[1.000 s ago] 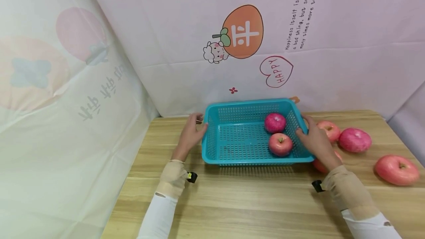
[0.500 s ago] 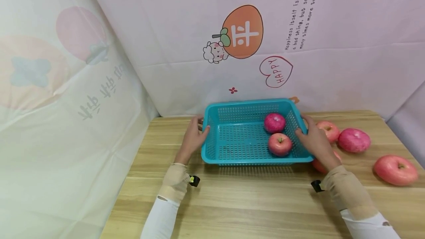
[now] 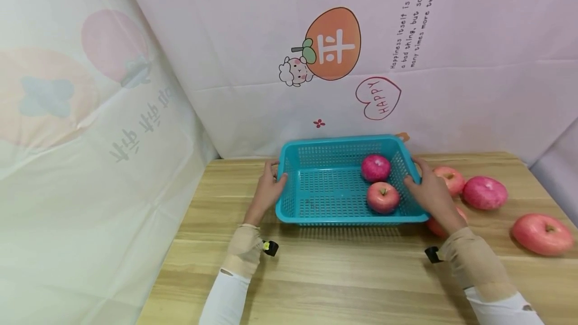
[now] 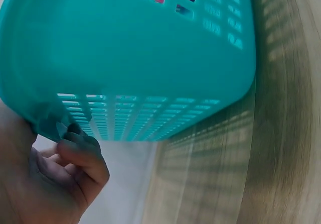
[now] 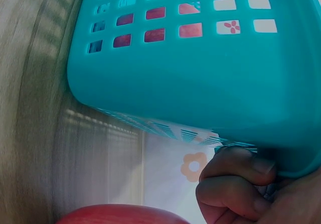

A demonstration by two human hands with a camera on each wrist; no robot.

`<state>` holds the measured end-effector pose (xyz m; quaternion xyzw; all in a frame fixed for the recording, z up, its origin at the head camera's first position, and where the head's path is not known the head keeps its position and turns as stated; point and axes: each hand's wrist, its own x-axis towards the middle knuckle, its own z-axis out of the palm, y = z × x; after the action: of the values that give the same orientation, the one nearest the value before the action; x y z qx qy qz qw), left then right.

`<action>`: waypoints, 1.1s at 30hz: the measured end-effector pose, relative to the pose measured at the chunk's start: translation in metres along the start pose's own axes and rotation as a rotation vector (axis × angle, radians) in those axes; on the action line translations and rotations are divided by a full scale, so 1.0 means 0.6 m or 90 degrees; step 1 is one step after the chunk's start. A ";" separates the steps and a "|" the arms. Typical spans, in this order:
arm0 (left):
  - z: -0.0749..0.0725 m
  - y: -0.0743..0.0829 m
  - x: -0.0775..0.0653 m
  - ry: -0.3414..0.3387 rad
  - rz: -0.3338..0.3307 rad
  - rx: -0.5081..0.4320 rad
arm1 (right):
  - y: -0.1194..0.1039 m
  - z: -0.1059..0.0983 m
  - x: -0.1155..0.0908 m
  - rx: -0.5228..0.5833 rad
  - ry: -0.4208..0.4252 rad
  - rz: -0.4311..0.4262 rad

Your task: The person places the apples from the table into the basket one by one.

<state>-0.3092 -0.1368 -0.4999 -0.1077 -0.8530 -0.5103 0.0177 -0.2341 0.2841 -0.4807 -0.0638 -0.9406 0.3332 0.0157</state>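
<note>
A blue-green plastic basket stands on the wooden table, with a pink apple and a magenta fruit on the right side inside it. My left hand grips the basket's left rim, thumb on top. In the left wrist view, that hand's fingers curl beneath the rim. On the opposite end, my right hand holds the right rim, its thumb over the edge. Its curled fingers show under the rim in the right wrist view.
Right of the basket lie a pink apple, a second magenta fruit and a larger apple. Another apple is partly hidden by the right forearm. A printed cloth hangs behind the wooden table.
My left hand has moved right against the basket's left end, and its thumb has come onto the rim. The right hand keeps its hold; the basket stays in place.
</note>
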 end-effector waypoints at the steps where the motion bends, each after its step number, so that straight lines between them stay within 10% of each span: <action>1: 0.001 0.000 0.000 -0.004 -0.006 -0.009 | 0.000 0.000 0.000 0.001 0.000 0.001; 14: 0.004 -0.003 -0.003 0.012 -0.140 -0.067 | 0.001 0.002 0.002 0.004 0.003 -0.008; 33: 0.009 -0.002 -0.001 0.017 -0.141 -0.049 | -0.005 -0.003 -0.004 0.000 -0.002 -0.005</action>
<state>-0.3083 -0.1325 -0.5035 -0.0069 -0.8393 -0.5426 -0.0316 -0.2317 0.2825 -0.4773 -0.0596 -0.9408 0.3332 0.0155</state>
